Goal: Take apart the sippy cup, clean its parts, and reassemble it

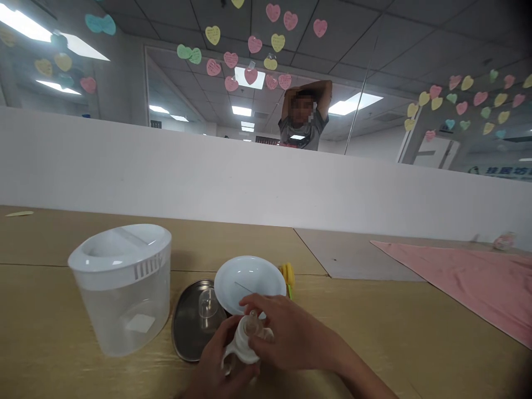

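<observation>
A baby bottle [246, 344] with a white collar and a clear teat [251, 324] is held low in front of me, tilted towards me. My left hand [216, 360] wraps round its body and handle. Closed at the top, my right hand [286, 331] has its thumb and fingers on the collar beside the teat. Beyond my hands lies a white bowl [249, 269], where a thin line, perhaps a thin rod, shows near my right fingertips; I cannot tell whether I hold it. Left of the bowl, a metal tray [187, 327] bears a clear dome-shaped cap [208, 305].
At the left stands a clear plastic bucket with a white lid [120, 249]. Something yellow [287, 272] sits behind the bowl. A pink cloth [469, 282] covers the table's right side. The white wall [208, 183] and a glass pane with heart-shaped notes rise behind; a person is visible in the glass.
</observation>
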Tool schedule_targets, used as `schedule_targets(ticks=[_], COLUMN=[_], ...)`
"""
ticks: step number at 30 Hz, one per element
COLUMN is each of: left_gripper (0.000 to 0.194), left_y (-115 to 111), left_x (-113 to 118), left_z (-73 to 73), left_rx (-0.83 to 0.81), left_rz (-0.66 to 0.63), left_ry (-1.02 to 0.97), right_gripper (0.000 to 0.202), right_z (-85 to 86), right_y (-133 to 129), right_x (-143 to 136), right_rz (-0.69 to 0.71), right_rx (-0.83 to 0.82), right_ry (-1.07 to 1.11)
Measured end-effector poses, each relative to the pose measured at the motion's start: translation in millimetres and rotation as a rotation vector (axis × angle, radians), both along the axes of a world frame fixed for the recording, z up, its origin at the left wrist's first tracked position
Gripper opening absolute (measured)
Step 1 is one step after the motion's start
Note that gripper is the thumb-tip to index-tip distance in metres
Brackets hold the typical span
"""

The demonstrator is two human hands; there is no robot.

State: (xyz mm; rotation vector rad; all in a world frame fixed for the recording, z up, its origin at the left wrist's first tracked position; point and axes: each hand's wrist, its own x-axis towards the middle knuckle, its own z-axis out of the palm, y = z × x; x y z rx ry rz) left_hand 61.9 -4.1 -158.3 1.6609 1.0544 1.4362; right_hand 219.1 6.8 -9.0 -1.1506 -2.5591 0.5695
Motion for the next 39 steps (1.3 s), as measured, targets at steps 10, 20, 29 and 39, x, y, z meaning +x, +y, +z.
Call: schedule_targets(ticks=[10,20,29,39], left_gripper=[0.048,0.06,0.061,0.065], left_y=[-1.4,-2.2,1.5,-2.0], left_x=[0.8,-0.5,-1.9,-1.6], left_z=[6.7,0.0,-7.8,-6.9], left_rx=[0.046,-0.012,0.057,-0.044], left_rz=[0.013,0.024,-0.015,0.087], left_ry=[0.002,0.018,0.001,-0.031], right_gripper=[0.05,0.061,0.042,0.062], right_z=[-8.9,-2.5,-13.5,-24.7], right_y=[6.0,0.1,5.2,5.3], right_x=[-17.4,0.6,-17.5,-20.5], right_rz=[-0.192,0.06,-0.091,-0.112], right_rx=[0.078,-0.015,0.118,0.063], right_ry=[-0.165,-0.05,-0.094,-0.013])
